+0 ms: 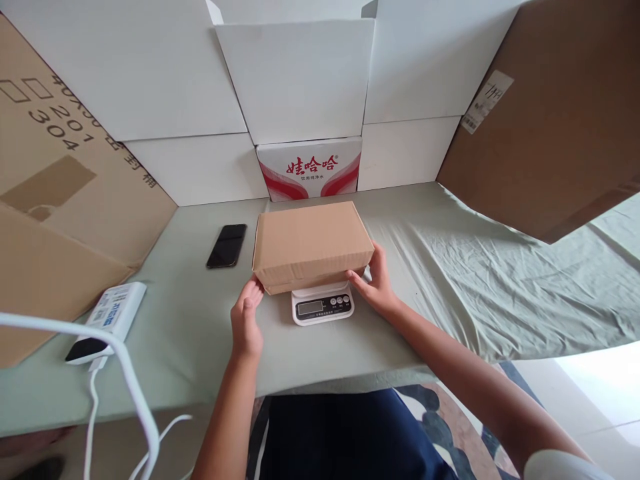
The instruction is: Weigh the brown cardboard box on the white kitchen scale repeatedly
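Nearest: 1 dark-blue cloth garment on the person's lap (350, 437), then 1 pale-green cloth-covered table (400, 340). On it, 1 small white plastic digital scale (323, 319), w/ 1 grey rectangular display (311, 307); no figs legible.

2 hands. L hand (247, 320): fingers part-curled round the near L corner, thumb apart. R hand (376, 287): partly closed, thumb on the front face, fingers round the R end. Betw. them they hold 1 plain brown cardboard box (313, 237), closed, over the scale's rear; can't tell if it rests fully there.

Progress, my est.: box is at the scale, so positioning looks nearly done; letting go & a readable wt. aren't.

Further L: 1 white-and-black power bank (107, 320) w/ white cable (93, 400), 1 black smartphone (227, 246). Back: 1 red-and-white printed carton (310, 170), 5 plain white carton faces (295, 80), plus 2 big brown cartons, L (75, 200) & R (560, 127).
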`<action>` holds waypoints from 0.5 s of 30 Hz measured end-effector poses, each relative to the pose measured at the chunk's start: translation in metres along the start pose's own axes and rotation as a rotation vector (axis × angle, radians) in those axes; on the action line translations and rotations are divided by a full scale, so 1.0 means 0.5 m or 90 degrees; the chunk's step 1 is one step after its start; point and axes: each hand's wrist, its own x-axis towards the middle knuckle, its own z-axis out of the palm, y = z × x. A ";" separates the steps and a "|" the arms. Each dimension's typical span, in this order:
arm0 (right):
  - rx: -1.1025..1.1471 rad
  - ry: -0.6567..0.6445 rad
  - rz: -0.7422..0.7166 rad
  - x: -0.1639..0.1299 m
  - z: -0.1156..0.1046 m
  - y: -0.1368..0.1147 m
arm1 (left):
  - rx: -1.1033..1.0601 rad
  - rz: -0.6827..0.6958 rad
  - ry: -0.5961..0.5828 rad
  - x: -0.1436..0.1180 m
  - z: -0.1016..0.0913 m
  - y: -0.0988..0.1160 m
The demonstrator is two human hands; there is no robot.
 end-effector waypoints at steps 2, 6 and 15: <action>-0.002 -0.001 0.000 -0.003 -0.003 -0.001 | -0.001 0.001 -0.002 -0.005 -0.002 0.000; -0.010 -0.004 -0.006 -0.004 -0.005 0.001 | -0.005 0.005 -0.003 -0.009 -0.003 0.000; -0.018 -0.005 -0.015 -0.001 -0.006 0.000 | 0.007 -0.002 -0.010 -0.006 -0.001 0.001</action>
